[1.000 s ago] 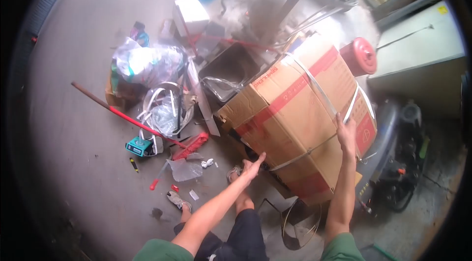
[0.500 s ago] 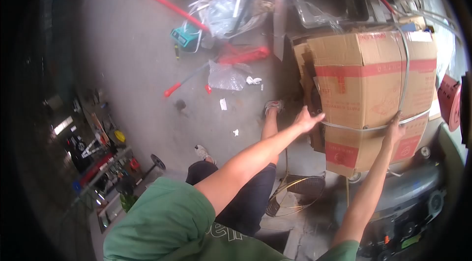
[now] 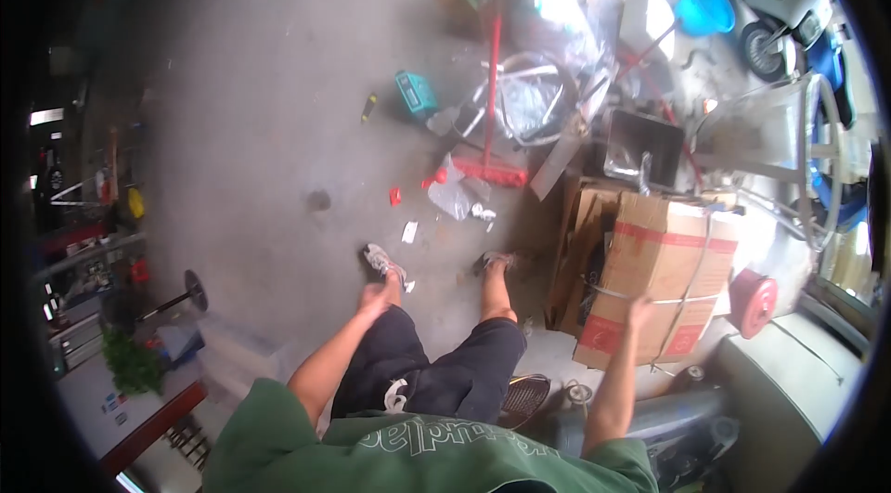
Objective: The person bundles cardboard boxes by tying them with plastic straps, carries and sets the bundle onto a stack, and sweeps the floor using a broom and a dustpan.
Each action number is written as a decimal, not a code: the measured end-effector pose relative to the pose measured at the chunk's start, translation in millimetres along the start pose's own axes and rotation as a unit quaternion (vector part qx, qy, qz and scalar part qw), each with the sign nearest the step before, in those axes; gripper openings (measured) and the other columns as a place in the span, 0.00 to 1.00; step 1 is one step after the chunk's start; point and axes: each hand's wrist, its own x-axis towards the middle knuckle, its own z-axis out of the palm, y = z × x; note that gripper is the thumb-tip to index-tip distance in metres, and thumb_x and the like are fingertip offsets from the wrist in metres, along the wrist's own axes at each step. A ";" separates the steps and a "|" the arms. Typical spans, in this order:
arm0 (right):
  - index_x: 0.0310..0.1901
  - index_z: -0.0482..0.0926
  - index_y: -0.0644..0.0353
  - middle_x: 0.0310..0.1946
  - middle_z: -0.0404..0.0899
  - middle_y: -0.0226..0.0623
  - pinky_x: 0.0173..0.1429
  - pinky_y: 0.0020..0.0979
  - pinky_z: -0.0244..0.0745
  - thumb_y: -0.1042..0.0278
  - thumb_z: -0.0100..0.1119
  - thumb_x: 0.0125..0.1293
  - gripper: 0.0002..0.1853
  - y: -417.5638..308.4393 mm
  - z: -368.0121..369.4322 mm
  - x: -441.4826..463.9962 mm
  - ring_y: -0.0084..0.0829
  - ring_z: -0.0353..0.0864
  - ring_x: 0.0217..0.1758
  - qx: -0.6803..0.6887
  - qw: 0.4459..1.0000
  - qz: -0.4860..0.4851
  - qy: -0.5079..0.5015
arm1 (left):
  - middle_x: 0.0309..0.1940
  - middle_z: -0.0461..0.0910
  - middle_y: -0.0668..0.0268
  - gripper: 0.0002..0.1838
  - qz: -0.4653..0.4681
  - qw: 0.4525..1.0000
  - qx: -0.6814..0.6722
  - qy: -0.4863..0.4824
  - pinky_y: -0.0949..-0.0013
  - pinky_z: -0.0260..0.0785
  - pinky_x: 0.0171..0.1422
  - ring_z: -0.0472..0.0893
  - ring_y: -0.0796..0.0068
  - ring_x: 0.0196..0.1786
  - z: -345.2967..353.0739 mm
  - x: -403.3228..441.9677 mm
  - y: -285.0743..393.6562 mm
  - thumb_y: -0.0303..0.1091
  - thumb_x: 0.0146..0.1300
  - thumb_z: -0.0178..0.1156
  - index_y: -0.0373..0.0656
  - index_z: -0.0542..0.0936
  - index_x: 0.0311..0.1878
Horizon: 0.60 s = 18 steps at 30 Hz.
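A large cardboard bundle with red printing stands at the right, tied both ways with a pale strap. My right hand is in front of its face, at the height of the crosswise strap. That hand is blurred, and whether it touches the strap or grips anything cannot be made out. My left hand hangs over my left lower leg, away from the bundle. Its fingers are small and smeared, so their closing does not show, and no object is visible in it.
A red broom lies on the concrete near plastic wrap and a teal case. Behind the bundle is a black bin. A pink-red round object is right of it, and a grey tank stands below.
My left hand has come off the bundle's left side and swung left to my leg. My right hand stays near the strap. The view has drawn back, showing more of the floor.
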 end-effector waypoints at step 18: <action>0.37 0.79 0.71 0.27 0.83 0.44 0.31 0.35 0.81 0.31 0.41 0.68 0.40 -411.2 64.2 -492.4 0.35 0.85 0.27 0.093 0.863 0.346 -0.355 | 0.49 0.78 0.51 0.22 -0.138 0.982 0.046 -0.121 0.53 0.78 0.44 0.81 0.52 0.46 -498.3 170.1 -65.0 0.44 0.69 0.54 0.38 0.67 0.56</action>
